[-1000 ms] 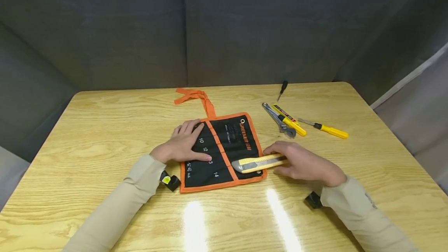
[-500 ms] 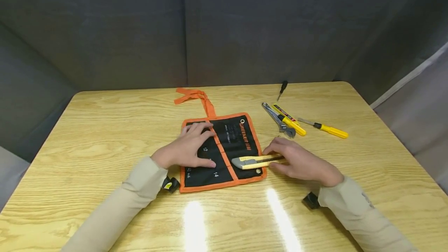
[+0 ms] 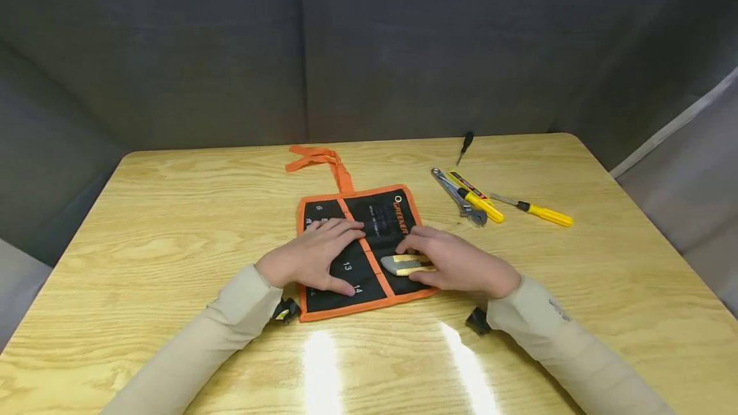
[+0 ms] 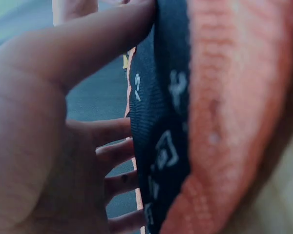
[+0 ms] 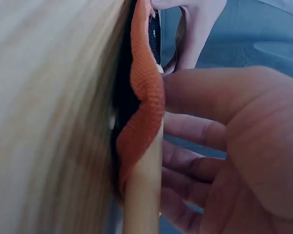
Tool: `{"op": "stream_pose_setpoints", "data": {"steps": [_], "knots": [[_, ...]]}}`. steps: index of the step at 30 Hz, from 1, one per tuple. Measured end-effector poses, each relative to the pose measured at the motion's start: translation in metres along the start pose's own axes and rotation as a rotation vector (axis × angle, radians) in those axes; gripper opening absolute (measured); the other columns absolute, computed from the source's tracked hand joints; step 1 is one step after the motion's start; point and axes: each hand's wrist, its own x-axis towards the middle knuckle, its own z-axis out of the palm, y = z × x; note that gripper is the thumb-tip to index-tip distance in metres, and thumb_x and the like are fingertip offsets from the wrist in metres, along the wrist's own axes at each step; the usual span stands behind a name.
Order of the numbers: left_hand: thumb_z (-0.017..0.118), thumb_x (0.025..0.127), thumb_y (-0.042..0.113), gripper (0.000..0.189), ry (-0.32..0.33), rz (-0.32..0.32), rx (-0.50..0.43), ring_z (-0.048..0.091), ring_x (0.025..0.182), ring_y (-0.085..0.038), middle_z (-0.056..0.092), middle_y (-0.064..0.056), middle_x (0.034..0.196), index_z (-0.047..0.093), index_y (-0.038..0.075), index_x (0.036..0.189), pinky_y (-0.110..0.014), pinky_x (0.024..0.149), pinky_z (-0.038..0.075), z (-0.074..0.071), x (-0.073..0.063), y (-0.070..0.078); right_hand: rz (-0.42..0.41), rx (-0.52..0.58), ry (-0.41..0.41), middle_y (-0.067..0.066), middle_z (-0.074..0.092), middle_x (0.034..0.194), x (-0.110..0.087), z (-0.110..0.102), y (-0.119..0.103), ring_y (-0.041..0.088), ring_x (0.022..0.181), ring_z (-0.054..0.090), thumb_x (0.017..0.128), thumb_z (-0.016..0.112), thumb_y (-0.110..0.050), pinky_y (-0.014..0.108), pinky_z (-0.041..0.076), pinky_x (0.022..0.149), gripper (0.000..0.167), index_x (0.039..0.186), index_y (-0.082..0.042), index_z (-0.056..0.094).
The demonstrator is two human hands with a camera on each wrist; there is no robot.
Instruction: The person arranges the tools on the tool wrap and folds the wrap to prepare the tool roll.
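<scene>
A black tool pouch with orange edging and printed numbers lies spread on the table. On its left half rests my left hand, fingers spread and thumb near the number 14. Over the right half, my right hand holds a yellow utility knife between thumb and fingers; its grey end points left toward the orange middle strip. The hand hides much of the knife in the head view. In the right wrist view, the knife's yellow body shows beside the pouch's orange edge.
Right of the pouch lie an adjustable wrench, a screwdriver across it, and a thin yellow labelled case. Another yellow screwdriver lies farther right, a small black screwdriver behind. Orange ties trail from the pouch's back edge.
My right hand has moved left along the knife, over the pouch, while the knife's grey end stays nearly in place. My left hand has slid slightly right and toward me on the pouch.
</scene>
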Motion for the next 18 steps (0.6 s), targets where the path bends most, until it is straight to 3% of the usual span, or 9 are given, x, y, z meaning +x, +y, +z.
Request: {"op": "stream_pose_setpoints", "data": {"steps": [6, 11, 18], "knots": [[0.071, 0.078, 0.059, 0.095, -0.015, 0.010, -0.022, 0.025, 0.143, -0.029, 0.026, -0.009, 0.157, 0.032, 0.010, 0.150, -0.057, 0.111, 0.025, -0.001, 0.000, 0.001, 0.062, -0.004, -0.011, 0.005, 0.057, 0.100, 0.008, -0.004, 0.003, 0.012, 0.076, 0.051, 0.087, 0.072, -0.024, 0.027, 0.046, 0.066, 0.048, 0.130, -0.011, 0.056], [0.072, 0.078, 0.058, 0.095, -0.014, 0.017, -0.028, 0.025, 0.142, -0.029, 0.026, -0.009, 0.157, 0.033, 0.009, 0.149, -0.057, 0.111, 0.025, -0.001, 0.000, 0.001, 0.189, -0.009, -0.027, 0.010, 0.051, 0.096, 0.012, -0.008, 0.009, 0.015, 0.067, 0.046, 0.091, 0.068, -0.026, 0.027, 0.042, 0.060, 0.059, 0.145, -0.019, 0.046], [0.072, 0.078, 0.058, 0.096, -0.018, 0.014, -0.045, 0.024, 0.143, -0.029, 0.024, -0.008, 0.158, 0.032, 0.010, 0.150, -0.058, 0.111, 0.024, 0.000, 0.000, -0.002, 0.300, 0.009, 0.042, 0.011, 0.047, 0.085, 0.010, -0.010, 0.022, 0.021, 0.074, 0.039, 0.094, 0.063, -0.022, 0.028, 0.033, 0.056, 0.040, 0.133, -0.011, 0.060]]}}
